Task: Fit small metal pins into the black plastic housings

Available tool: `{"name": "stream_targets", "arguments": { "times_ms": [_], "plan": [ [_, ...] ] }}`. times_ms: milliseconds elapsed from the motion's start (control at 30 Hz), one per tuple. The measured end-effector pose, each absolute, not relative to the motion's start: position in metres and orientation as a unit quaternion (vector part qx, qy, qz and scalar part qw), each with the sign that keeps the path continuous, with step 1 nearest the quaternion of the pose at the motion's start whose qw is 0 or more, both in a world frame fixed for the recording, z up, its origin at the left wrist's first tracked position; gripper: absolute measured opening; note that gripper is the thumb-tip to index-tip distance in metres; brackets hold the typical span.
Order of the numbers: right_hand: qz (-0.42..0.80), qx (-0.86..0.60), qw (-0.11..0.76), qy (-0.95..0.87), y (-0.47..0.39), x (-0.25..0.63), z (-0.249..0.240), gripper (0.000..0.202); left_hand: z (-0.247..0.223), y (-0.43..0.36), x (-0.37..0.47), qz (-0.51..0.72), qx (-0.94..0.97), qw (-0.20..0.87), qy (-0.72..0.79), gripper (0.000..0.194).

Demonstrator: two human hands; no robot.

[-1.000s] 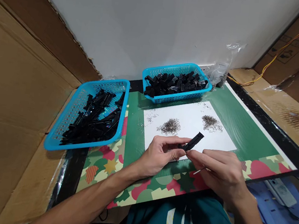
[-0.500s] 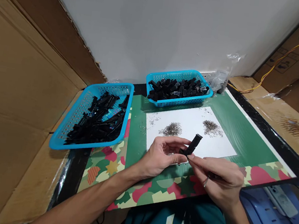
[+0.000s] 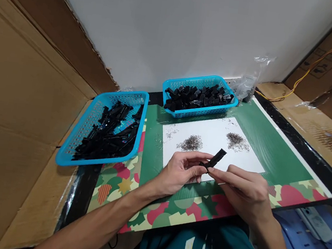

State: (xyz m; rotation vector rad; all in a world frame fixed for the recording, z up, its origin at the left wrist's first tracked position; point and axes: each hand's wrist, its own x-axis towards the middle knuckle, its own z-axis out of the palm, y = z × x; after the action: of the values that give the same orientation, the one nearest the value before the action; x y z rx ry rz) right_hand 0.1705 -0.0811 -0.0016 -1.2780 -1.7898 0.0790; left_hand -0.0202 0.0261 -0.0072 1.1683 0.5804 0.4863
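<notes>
Part (image 3: 217, 158) looks light and stiff; I'd hold its sides. Left grip (image 3: 175, 174) pinches it; right grip (image 3: 246, 189), I can't tell.

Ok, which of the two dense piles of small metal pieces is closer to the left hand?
The left pile, on the white sheet just beyond the left hand; the other pile lies nearer the sheet's right edge.

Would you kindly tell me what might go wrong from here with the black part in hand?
The black part is held by one end, so it might slip from the left hand. Small metal pieces lie loose on the white sheet, so a brush of the right hand could scatter them.
</notes>
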Motion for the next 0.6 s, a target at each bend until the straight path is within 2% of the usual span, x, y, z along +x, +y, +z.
{"name": "stream_targets", "arguments": {
  "times_ms": [200,433,600],
  "plan": [
    [-0.01,-0.525,0.445,-0.725,-0.0787,0.168,-0.0033,0.016,-0.0057,0.0264,-0.0216,0.237,0.589,0.726,0.264,0.053],
    [0.018,-0.523,0.447,-0.726,-0.0749,0.1683,0.0,0.018,-0.0107,0.0249,-0.023,0.244,0.583,0.724,0.277,0.058],
    [0.003,-0.516,0.444,-0.732,-0.0717,0.1699,0.0048,0.021,-0.0043,0.0234,-0.0221,0.237,0.608,0.713,0.256,0.053]
  ]
}}
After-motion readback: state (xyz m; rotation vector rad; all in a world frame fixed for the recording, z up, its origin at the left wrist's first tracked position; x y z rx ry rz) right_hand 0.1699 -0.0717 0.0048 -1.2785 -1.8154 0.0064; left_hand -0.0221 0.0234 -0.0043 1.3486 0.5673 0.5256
